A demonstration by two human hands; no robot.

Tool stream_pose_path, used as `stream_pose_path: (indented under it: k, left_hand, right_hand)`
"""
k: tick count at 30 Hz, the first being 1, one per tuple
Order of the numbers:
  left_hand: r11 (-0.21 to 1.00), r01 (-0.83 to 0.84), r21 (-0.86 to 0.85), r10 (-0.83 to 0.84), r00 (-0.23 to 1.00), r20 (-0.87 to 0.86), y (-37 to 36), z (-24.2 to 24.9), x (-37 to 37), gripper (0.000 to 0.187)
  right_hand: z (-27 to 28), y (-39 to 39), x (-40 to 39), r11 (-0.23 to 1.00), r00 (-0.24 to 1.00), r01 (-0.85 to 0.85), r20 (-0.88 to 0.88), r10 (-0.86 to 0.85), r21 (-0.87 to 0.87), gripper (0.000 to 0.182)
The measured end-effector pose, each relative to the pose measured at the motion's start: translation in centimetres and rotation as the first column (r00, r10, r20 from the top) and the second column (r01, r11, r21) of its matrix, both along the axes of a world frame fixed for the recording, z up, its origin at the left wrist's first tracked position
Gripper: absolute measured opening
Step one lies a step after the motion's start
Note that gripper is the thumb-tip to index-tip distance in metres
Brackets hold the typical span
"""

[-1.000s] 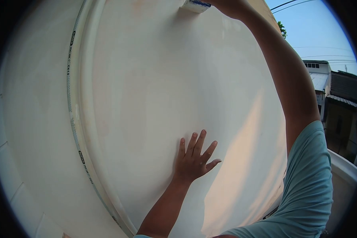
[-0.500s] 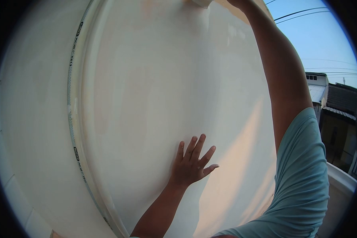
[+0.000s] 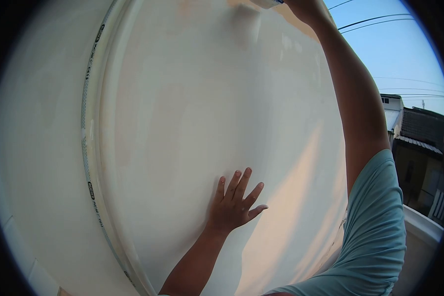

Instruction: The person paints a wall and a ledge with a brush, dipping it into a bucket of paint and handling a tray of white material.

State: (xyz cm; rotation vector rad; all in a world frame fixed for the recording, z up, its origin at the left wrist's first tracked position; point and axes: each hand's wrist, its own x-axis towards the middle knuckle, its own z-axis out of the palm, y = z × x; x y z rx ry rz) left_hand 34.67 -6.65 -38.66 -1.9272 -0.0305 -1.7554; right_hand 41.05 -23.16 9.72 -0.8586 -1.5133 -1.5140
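My left hand (image 3: pixel 229 207) lies flat on the pale wall (image 3: pixel 192 123), its fingers spread and nothing in it. My right arm reaches up to the top edge, where part of my right hand (image 3: pixel 303 9) shows. Beside its fingers is a white object (image 3: pixel 268 3) with a bit of blue, mostly cut off by the frame's top. A dark shadow falls on the wall just below and left of that object. The right hand's fingertips are out of view.
A pipe with printed lettering (image 3: pixel 85 123) runs down the wall's left side. Pale tiles (image 3: pixel 15 251) show at the lower left. On the right are a white ledge (image 3: pixel 424 223), houses with dark roofs (image 3: pixel 422 126), and overhead wires against the sky.
The right hand and the white object have shifted slightly right, and a shadow now shows where the object was. My left hand keeps its flat pose; the view has shifted a little.
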Motion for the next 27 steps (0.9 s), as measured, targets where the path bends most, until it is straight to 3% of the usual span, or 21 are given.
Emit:
stream_pose_path:
  k: [1, 3, 4, 6, 10, 12, 14, 16, 17, 18, 20, 21, 24, 26, 27]
  left_hand:
    - [1.0, 0.005, -0.005, -0.005, 1.0, -0.003, 0.0, 0.1, 0.0, 0.069]
    - [1.0, 0.01, -0.012, -0.011, 1.0, -0.023, -0.1, -0.1, -0.1, 0.069]
    - [1.0, 0.006, -0.015, -0.006, 1.0, -0.01, -0.2, 0.0, 0.0, 0.068]
    - [1.0, 0.006, -0.022, -0.006, 1.0, 0.001, -0.3, -0.2, -0.1, 0.068]
    - [0.999, 0.021, -0.024, -0.022, 1.0, -0.009, -0.2, 0.0, 0.0, 0.068]
    - [0.999, 0.022, -0.029, -0.022, 1.0, -0.007, -0.3, 0.0, 0.0, 0.068]
    - [1.0, -0.005, -0.024, 0.005, 1.0, 0.023, -0.4, 0.1, -0.2, 0.075]
    - [1.0, -0.006, -0.031, 0.007, 1.0, 0.022, -0.5, 0.2, -0.1, 0.075]
    - [0.999, -0.004, -0.035, 0.005, 1.0, 0.012, -0.5, 0.1, -0.2, 0.075]
    - [0.999, -0.002, -0.036, 0.002, 1.0, 0.01, -0.4, 0.0, -0.3, 0.075]
    - [1.0, -0.003, -0.024, 0.003, 1.0, 0.003, -0.3, 0.0, -0.1, 0.068]
    - [1.0, 0.0, -0.027, 0.0, 1.0, 0.007, -0.3, 0.0, -0.1, 0.068]
    - [0.999, 0.026, -0.024, -0.026, 1.0, 0.013, -0.3, 0.0, -0.1, 0.067]
    - [1.0, 0.014, -0.019, -0.014, 1.0, 0.005, -0.3, 0.0, -0.1, 0.067]
    - [1.0, 0.02, -0.02, -0.02, 1.0, 0.002, -0.3, -0.1, -0.1, 0.067]
  right_hand:
    - [0.0, 0.3, -0.5, 1.0, 1.0, 0.001, 0.006, -0.001, -0.003, 0.019]
    - [-0.7, 1.4, -0.8, 0.976, 0.969, 0.211, -0.145, -0.202, 0.051, 0.02]
    - [-1.8, 1.3, -1.2, 0.976, 0.968, 0.212, -0.149, -0.203, 0.049, 0.02]
    - [-4.8, 0.5, -2.6, 0.963, 0.969, 0.229, -0.06, -0.239, -0.141, 0.021]
    - [-5.5, -1.3, -3.1, 0.939, 0.938, 0.334, 0.13, -0.322, -0.085, 0.02]
    - [-2.4, -1.2, -2.2, 0.993, 0.995, 0.077, 0.066, -0.071, -0.088, 0.018]
    - [-1.0, 0.0, -1.2, 0.998, 0.999, 0.002, 0.046, 0.001, -0.065, 0.017]
    - [-1.1, 1.4, -1.0, 0.996, 0.996, 0.086, -0.012, -0.086, -0.033, 0.019]
    - [-3.7, 1.4, -2.8, 0.981, 0.973, 0.19, -0.13, -0.192, -0.027, 0.021]
    - [-5.7, 0.9, -3.0, 0.981, 0.972, 0.192, -0.133, -0.194, -0.027, 0.021]
    - [-8.5, 0.2, -3.3, 0.883, 0.904, 0.428, 0.074, -0.422, -0.194, 0.026]
    - [-9.8, -0.1, -3.0, 0.881, 0.902, 0.432, 0.079, -0.425, -0.195, 0.026]
    - [-10.8, -1.2, -1.4, 0.895, 0.922, 0.376, 0.189, -0.337, -0.239, 0.017]
    - [-8.9, -1.9, -1.9, 0.92, 0.996, 0.083, 0.007, -0.087, -0.384, 0.016]
    - [-7.6, -2.3, -3.0, 0.878, 0.985, 0.08, -0.098, -0.143, -0.471, 0.025]
